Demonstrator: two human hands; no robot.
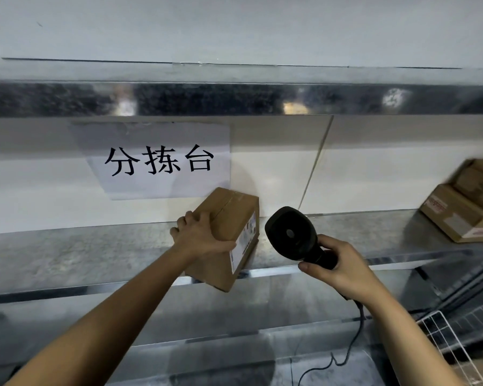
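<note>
Right, the cardboard box sat tilted on the front lip of the metal shelf. Its lower corner hung past the edge and its far corner sat close to the white wall, just under the paper sign. The left hand gripped the top, fingers curled over the far-left edge, thumb lying along the near edge and touching the top of the shipping label. The label faced right, toward the black scanner, whose head was just beside that face but not touching. The right hand was wrapped round the scanner's handle; couldn't tell whether the trigger was pressed. My read: the step in hand was reading the label. To do it well, keep the label face square to the scanner window, hold the box steady, and slide the thumb off the print so no code is covered. Ease the scanner back a little if it won't read that close. On edges: with the box overhanging the lip, likely only the left grip stopped it tipping forward, so set it flat before letting go. Bare shelf lay open to the left. Other boxes sat well apart on the right, and a wire basket sat low on the right. The cable trailed down across the lower tier and could snag on a wide swing.
</note>
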